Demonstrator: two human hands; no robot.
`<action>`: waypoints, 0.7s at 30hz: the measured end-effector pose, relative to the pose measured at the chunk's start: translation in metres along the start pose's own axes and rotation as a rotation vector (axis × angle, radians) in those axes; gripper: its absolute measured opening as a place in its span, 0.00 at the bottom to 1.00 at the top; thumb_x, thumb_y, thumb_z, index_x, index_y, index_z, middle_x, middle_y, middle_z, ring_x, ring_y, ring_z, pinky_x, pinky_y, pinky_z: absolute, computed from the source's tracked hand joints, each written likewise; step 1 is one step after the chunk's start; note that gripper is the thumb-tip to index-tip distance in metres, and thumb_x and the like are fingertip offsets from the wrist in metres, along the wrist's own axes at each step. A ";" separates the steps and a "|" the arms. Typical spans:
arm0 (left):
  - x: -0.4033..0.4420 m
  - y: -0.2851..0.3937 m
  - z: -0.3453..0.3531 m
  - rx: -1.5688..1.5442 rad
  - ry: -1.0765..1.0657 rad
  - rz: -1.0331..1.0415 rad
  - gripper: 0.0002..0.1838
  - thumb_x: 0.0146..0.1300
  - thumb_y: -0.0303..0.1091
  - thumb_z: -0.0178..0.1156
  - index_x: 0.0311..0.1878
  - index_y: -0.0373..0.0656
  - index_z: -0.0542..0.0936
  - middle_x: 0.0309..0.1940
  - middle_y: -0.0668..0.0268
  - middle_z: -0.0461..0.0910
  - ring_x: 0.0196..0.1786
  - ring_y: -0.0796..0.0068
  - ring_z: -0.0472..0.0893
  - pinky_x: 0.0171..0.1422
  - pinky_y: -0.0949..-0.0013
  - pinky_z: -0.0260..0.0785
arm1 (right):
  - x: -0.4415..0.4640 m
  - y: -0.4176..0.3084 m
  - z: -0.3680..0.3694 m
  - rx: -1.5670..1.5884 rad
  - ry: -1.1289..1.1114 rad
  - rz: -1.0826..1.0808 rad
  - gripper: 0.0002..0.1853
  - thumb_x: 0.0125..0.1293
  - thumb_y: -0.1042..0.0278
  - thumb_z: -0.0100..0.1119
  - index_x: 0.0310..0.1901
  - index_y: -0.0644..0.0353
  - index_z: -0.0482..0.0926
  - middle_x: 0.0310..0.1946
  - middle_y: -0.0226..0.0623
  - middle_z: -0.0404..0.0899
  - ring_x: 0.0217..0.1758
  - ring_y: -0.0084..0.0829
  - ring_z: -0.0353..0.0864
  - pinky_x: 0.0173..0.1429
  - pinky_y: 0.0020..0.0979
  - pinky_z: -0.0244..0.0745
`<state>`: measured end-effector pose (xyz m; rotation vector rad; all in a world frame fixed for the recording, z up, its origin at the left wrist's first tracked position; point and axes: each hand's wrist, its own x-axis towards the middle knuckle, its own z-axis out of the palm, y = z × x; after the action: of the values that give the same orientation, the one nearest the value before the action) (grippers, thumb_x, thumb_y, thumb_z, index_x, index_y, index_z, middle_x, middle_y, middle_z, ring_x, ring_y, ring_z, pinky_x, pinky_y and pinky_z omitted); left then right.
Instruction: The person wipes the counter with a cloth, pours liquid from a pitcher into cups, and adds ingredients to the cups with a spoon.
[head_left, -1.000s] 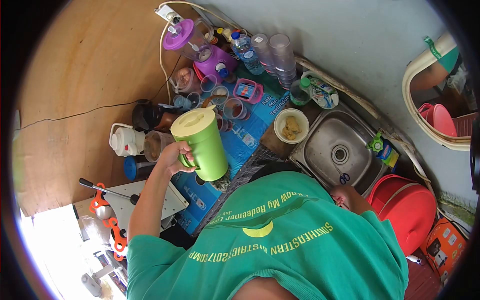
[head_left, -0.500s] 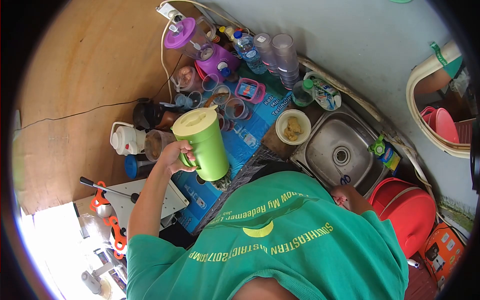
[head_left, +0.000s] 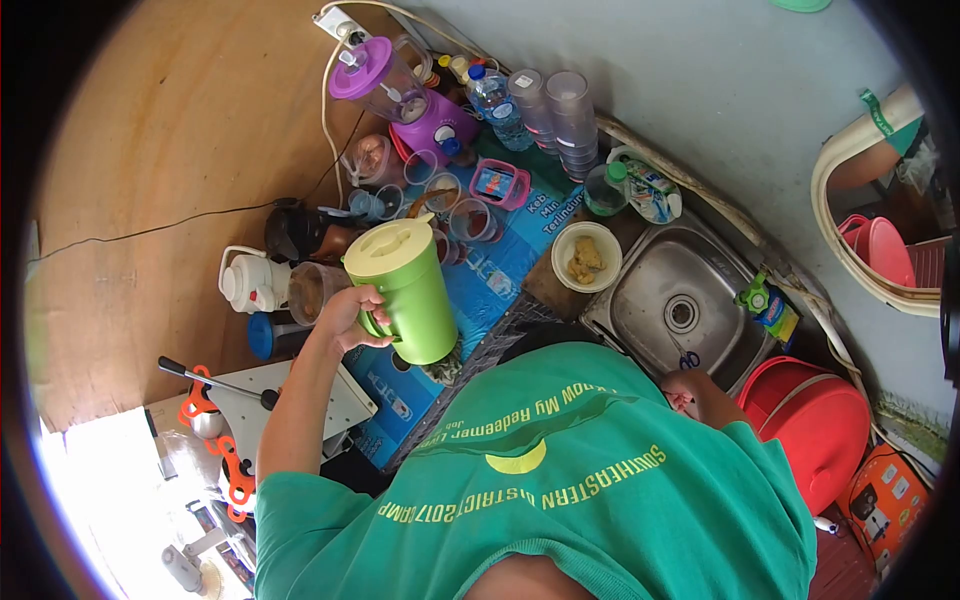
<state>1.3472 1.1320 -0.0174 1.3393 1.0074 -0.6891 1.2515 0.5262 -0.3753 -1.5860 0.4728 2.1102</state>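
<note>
My left hand (head_left: 352,318) is wrapped round the handle of a green pitcher (head_left: 418,312) with a pale yellow lid (head_left: 390,247). The pitcher is slightly tilted in my view, over the blue-covered counter (head_left: 487,275), with cups close behind it. Down by the sink's near edge is my right hand (head_left: 684,388), partly hidden by my shirt, its fingers curled. Just beyond it show the blue handles of scissors (head_left: 688,361); I cannot tell whether the hand holds them.
A metal sink (head_left: 640,290) lies right of a white bowl (head_left: 586,256) with yellowish lumps. Behind stand a purple blender (head_left: 430,118), a water bottle (head_left: 500,108) and stacked plastic cups (head_left: 572,125). A cup sealer (head_left: 290,400) is at left, a red bucket (head_left: 815,430) at right.
Almost nothing differs. The pitcher and my left hand sit very slightly lower in the view; my right hand stays by the sink.
</note>
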 end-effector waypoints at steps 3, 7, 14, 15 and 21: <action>-0.009 -0.001 0.007 -0.004 0.016 0.032 0.04 0.53 0.32 0.59 0.31 0.47 0.75 0.21 0.70 0.70 0.30 0.74 0.75 0.45 0.44 0.71 | 0.005 0.000 -0.001 0.002 -0.009 0.013 0.22 0.72 0.54 0.55 0.20 0.51 0.67 0.14 0.26 0.60 0.19 0.28 0.65 0.45 0.49 0.83; -0.004 -0.022 -0.007 0.009 0.051 0.093 0.03 0.53 0.31 0.58 0.31 0.45 0.75 0.20 0.69 0.70 0.29 0.73 0.75 0.41 0.47 0.74 | 0.004 -0.002 0.001 0.019 -0.013 0.003 0.22 0.72 0.53 0.56 0.19 0.50 0.67 0.13 0.25 0.59 0.19 0.27 0.65 0.45 0.50 0.83; -0.015 -0.048 -0.021 -0.098 -0.002 0.308 0.03 0.53 0.28 0.54 0.31 0.41 0.74 0.20 0.66 0.69 0.26 0.72 0.73 0.38 0.52 0.77 | 0.006 -0.001 0.004 0.051 0.002 0.015 0.21 0.72 0.54 0.55 0.20 0.50 0.69 0.13 0.23 0.60 0.20 0.27 0.65 0.45 0.51 0.82; -0.020 -0.046 -0.019 -0.123 0.022 0.321 0.03 0.53 0.28 0.54 0.31 0.42 0.74 0.20 0.66 0.68 0.26 0.72 0.73 0.38 0.51 0.77 | 0.006 -0.002 0.003 0.054 -0.038 0.024 0.22 0.72 0.54 0.55 0.20 0.50 0.68 0.13 0.24 0.60 0.21 0.27 0.66 0.45 0.51 0.82; -0.025 -0.030 -0.023 -0.236 0.042 0.311 0.03 0.56 0.28 0.52 0.33 0.43 0.74 0.21 0.66 0.70 0.26 0.74 0.72 0.38 0.50 0.75 | 0.011 0.002 -0.003 0.044 -0.030 -0.021 0.19 0.72 0.53 0.55 0.23 0.50 0.70 0.13 0.24 0.60 0.20 0.27 0.66 0.43 0.49 0.83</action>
<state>1.3058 1.1463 -0.0073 1.2685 0.8591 -0.2993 1.2498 0.5246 -0.3867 -1.5266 0.4869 2.0902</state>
